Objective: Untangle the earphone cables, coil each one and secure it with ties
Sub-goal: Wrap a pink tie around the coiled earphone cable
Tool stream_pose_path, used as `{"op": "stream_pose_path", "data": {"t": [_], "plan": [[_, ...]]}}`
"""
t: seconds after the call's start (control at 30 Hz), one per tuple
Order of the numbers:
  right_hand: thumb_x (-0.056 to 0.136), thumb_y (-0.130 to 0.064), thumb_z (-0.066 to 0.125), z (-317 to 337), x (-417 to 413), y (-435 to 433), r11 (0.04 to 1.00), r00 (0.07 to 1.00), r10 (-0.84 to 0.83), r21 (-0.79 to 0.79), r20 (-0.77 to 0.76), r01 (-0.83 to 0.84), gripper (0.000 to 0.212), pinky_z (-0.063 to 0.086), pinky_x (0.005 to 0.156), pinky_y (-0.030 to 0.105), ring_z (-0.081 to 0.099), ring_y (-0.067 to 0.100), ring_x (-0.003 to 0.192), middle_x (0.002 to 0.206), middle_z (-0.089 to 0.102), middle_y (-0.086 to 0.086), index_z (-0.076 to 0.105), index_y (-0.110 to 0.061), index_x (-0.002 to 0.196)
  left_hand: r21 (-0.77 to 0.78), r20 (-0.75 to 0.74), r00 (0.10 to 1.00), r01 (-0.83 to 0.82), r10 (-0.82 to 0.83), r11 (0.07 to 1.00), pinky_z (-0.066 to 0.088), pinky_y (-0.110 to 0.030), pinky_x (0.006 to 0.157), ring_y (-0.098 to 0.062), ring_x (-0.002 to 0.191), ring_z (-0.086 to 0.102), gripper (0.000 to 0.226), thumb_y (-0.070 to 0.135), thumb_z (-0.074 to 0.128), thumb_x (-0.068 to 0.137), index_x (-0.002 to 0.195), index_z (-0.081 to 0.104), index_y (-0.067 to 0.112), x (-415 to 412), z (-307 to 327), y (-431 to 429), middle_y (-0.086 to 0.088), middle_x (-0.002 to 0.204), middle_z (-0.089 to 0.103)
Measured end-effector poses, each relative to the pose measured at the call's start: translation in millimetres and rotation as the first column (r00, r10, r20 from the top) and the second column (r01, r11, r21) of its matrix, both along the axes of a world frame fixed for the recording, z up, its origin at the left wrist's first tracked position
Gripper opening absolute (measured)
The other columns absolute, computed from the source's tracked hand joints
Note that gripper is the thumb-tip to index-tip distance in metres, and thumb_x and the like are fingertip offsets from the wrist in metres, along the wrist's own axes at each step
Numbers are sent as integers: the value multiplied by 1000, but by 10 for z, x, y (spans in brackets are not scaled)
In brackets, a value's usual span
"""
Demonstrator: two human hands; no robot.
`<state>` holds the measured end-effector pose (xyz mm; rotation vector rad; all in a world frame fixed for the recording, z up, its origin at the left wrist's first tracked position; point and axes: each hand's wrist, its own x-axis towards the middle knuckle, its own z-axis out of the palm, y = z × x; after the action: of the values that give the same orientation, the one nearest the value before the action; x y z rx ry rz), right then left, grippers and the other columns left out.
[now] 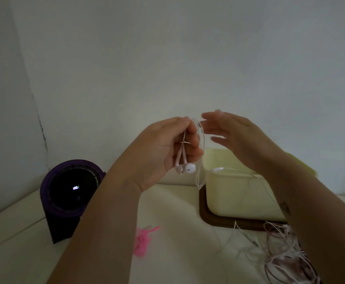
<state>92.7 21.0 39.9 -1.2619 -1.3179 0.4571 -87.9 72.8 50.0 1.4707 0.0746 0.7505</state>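
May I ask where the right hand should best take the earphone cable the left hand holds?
Probably the slack cable loop below the left hand, pinched from the right by the open right hand: it dangles free beside the earbuds, clear of fingers.

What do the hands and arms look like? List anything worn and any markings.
The left hand and right hand are bare: no gloves, rings or watch show. The left forearm and right forearm are bare too, no sleeves in view. A small dark mark sits on the right forearm, too blurred to read.
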Motion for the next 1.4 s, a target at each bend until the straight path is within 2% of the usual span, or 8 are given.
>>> {"op": "stream_pose_path", "data": {"t": [0.17,0.33,0.43,0.7,0.87,0.97,1.17,1.4], "plan": [[82,-63,36,-114,-141,-42,966,972,210,-133,-106,-223,67,50,88,42,69,24,91,91,72,5,57,-14,121,-44,-38,999,1,-2,999,49,-21,51,-11,49,54,31,19,37,97,73,55,10,107,-208,64,1,56,55],[80,-62,50,-297,-77,-29,941,955,228,-208,-188,-266,59,54,70,37,58,21,65,78,65,4,57,-13,113,-38,-113,994,-3,-2,999,49,-21,50,-12,51,55,31,18,37,97,74,56,9,191,-364,142,0,57,56],[84,-52,54,-385,-39,-32,941,953,259,-180,-158,-285,36,42,56,25,38,11,51,60,47,-1,63,-16,82,-20,-124,992,-1,-2,1000,49,-21,52,-12,51,56,31,18,37,97,75,56,9,249,-402,187,0,57,56],[79,-37,55,-408,175,-51,982,952,177,-21,-248,-188,25,34,48,19,25,13,52,53,31,-4,61,-15,70,59,-274,956,122,-101,991,44,-29,65,-10,53,54,26,30,51,85,91,65,9,392,-559,224,4,56,49],[83,-39,60,-495,169,5,983,958,167,-35,-232,-180,31,33,58,28,24,24,61,59,33,6,61,-11,69,-184,-61,957,267,-282,946,51,-22,54,-15,61,64,26,20,52,86,81,75,9,408,-493,161,-4,66,64],[84,-35,62,-539,98,30,980,958,179,-47,-224,-194,35,34,58,26,27,23,58,59,37,7,57,-2,74,-272,83,978,206,-190,940,59,-28,60,-16,67,70,29,19,48,80,81,74,7,405,-414,131,-6,74,71],[98,-29,46,-575,-121,59,962,941,120,-271,315,-32,36,40,56,23,42,4,47,47,45,-15,66,-34,68,-431,204,976,23,72,902,58,-28,76,-15,86,72,28,13,34,98,104,60,6,448,-447,285,-6,93,74],[95,-31,50,-375,-235,-142,968,813,85,-240,576,69,24,44,59,31,42,4,51,50,45,-15,67,-18,85,-192,26,985,-160,168,968,56,-21,72,-11,88,70,28,11,33,101,105,61,11,461,-604,418,-1,93,75]]}}
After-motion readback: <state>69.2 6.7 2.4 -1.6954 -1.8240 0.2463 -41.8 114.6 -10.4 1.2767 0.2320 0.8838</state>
